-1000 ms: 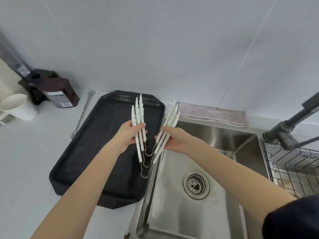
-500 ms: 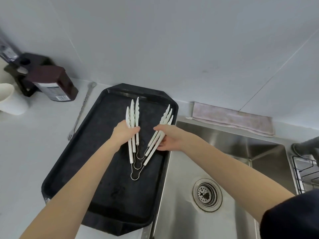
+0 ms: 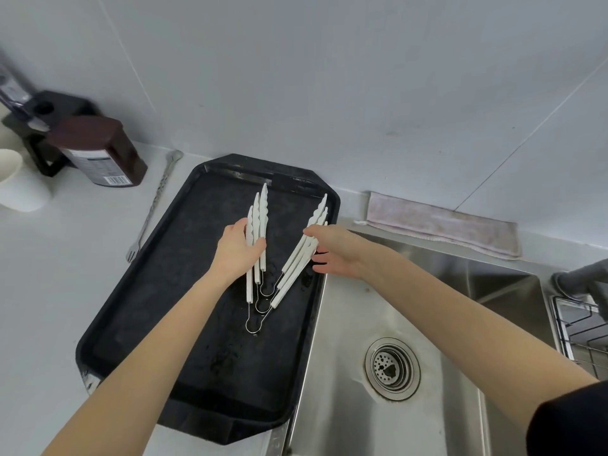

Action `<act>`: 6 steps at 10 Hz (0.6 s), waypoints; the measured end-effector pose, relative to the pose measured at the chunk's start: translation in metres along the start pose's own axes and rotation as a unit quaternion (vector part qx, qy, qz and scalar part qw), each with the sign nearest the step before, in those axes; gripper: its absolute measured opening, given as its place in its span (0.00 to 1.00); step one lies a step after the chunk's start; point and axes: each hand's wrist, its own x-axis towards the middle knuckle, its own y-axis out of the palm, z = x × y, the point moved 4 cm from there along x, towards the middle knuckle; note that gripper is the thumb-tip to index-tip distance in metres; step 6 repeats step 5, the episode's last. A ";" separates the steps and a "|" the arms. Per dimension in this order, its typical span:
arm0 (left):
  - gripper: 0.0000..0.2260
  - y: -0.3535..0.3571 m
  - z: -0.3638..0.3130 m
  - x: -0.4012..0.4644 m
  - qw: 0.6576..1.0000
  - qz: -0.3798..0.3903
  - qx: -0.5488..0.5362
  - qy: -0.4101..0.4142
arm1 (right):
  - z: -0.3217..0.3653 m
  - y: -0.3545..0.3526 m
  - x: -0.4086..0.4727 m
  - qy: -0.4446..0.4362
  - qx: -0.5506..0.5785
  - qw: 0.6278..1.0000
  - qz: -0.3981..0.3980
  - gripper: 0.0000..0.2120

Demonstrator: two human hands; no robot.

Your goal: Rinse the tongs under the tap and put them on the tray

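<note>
Three white tongs [image 3: 260, 225] with wire loop ends lie nested and spread in a V on the black tray [image 3: 184, 317], loops pointing toward me. My left hand [image 3: 235, 253] grips their left arms, thumb laid across them. My right hand [image 3: 334, 253] rests at the right arms [image 3: 296, 261] by the tray's right rim, its fingers spread and only lightly touching them.
The steel sink [image 3: 378, 311] with its drain [image 3: 391, 368] sits right of the tray. A grey tap base [image 3: 582, 281] and a wire rack [image 3: 579, 330] are at the far right. A pink cloth [image 3: 441, 222] lies behind the sink. A metal fork [image 3: 154, 205], a brown bottle [image 3: 98, 153] and a white cup [image 3: 16, 182] stand to the left.
Both hands carried the tongs left from the sink edge and lowered them onto the tray. My right hand's fingers have opened off the right arms.
</note>
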 end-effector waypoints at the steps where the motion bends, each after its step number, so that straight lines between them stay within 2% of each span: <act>1: 0.17 -0.003 -0.004 -0.005 1.000 0.011 -0.019 -0.009 | -0.002 0.002 0.001 -0.016 0.005 1.000 0.004 0.27; 3: 0.14 -0.011 -0.025 -0.019 1.000 0.026 -0.004 0.011 | 0.002 -0.008 -0.015 -0.055 -0.056 0.996 -0.030 0.28; 4: 0.14 -0.021 -0.059 -0.032 0.997 0.006 0.038 0.059 | 0.016 -0.025 -0.052 -0.122 -0.162 0.975 -0.087 0.27; 5: 0.24 -0.026 -0.082 -0.044 0.991 -0.008 0.090 0.096 | 0.025 -0.037 -0.081 -0.173 -0.215 0.951 -0.139 0.25; 6: 0.24 -0.026 -0.082 -0.044 0.991 -0.008 0.090 0.096 | 0.025 -0.037 -0.081 -0.173 -0.215 0.951 -0.139 0.25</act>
